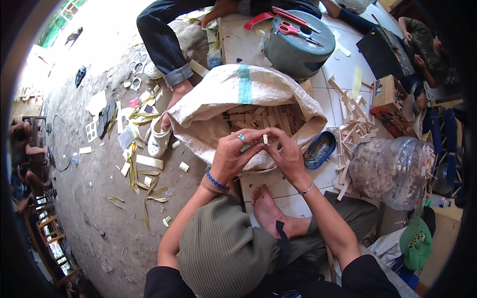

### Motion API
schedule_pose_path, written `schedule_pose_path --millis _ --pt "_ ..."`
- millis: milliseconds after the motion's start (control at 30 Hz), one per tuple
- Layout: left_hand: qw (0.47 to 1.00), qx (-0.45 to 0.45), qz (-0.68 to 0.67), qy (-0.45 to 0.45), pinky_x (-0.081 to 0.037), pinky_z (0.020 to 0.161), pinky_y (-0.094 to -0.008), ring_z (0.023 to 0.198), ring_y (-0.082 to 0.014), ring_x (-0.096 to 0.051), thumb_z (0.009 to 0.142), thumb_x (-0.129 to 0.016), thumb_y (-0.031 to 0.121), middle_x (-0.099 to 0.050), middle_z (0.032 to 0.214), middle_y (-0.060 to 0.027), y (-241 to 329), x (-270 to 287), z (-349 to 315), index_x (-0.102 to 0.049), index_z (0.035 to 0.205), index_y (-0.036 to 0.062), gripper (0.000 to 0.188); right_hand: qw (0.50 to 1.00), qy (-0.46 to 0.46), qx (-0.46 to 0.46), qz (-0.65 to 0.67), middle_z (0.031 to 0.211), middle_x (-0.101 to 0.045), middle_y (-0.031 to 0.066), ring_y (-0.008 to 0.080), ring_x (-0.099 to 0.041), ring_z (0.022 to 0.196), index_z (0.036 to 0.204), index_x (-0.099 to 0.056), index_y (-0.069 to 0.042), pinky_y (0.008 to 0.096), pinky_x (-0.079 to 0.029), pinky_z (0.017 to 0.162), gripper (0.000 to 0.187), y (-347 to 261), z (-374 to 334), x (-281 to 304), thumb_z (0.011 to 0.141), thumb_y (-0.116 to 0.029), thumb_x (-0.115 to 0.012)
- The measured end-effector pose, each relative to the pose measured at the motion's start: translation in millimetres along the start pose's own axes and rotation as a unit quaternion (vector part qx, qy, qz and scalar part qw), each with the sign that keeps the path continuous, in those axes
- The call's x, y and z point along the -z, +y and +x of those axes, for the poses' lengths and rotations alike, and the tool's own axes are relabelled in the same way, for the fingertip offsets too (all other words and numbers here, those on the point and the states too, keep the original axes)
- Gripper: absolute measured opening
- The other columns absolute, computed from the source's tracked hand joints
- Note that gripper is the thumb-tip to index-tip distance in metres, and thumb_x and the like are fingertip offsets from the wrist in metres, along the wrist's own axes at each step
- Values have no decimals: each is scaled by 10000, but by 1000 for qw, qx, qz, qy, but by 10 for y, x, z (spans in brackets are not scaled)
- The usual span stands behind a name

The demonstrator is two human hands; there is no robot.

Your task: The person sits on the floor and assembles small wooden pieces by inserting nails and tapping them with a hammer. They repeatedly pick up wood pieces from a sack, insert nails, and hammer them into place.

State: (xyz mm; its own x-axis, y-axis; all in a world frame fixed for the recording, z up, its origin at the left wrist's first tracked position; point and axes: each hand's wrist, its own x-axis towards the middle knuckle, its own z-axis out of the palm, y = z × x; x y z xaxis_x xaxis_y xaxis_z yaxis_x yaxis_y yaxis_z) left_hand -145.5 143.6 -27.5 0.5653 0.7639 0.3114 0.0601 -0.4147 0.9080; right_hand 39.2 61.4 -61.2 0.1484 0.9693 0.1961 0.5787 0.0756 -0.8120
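A small pale wooden piece [265,139] is pinched between the fingertips of both my hands, above the near edge of a white woven sack [203,94]. My left hand [231,155] is closed, its thumb and forefinger reaching the piece from the left. From the right, my right hand [288,160] closes thumb and forefinger on it. My fingers cover much of the piece. Many short wooden sticks [271,118] lie inside the open sack. Just right of my right hand sits a blue dish [334,145] holding thin metal bits, too small to make out singly.
Loose wooden sticks [354,121] are heaped on the white tiles beside a clear plastic jar [387,171]. Scissors [298,33] rest on a grey-green drum [298,54]. Another person's leg [166,47] stands beyond the sack. Scraps and a sandal [106,119] litter the floor at left.
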Motion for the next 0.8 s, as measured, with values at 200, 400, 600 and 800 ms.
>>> schedule_pose_path --millis 200,400,600,800 --pt "999 23 8 -37 -585 785 -324 916 -236 -751 878 -800 7 -771 1050 -112 131 113 -88 -752 1302 92 436 992 -74 -72 76 1029 -757 103 278 -740 903 1159 -757 -59 350 -560 753 261 -112 -73 102 903 -95 -795" --pt "999 8 -14 -41 -584 837 -316 976 -234 -747 929 -769 11 -770 1086 -114 56 121 -144 -723 1330 53 405 989 -94 -46 104 1014 -766 97 245 -737 863 1156 -774 -68 344 -557 741 258 -126 -59 138 911 -140 -807" --pt "821 335 -429 170 -611 905 -298 1017 -140 -722 1056 -699 206 -733 1105 -82 -165 -34 -162 -663 1338 -22 364 986 -53 -94 130 1091 -762 84 176 -702 924 1307 -733 -71 296 -530 765 442 -477 -72 182 882 -128 -839" --pt "728 475 -485 93 -637 882 -279 977 -139 -737 1036 -715 383 -734 1061 -59 -289 0 -235 -676 1251 -24 462 985 -75 -70 141 1118 -748 77 167 -701 956 1349 -716 -93 300 -546 776 475 -611 -89 145 885 -51 -808"
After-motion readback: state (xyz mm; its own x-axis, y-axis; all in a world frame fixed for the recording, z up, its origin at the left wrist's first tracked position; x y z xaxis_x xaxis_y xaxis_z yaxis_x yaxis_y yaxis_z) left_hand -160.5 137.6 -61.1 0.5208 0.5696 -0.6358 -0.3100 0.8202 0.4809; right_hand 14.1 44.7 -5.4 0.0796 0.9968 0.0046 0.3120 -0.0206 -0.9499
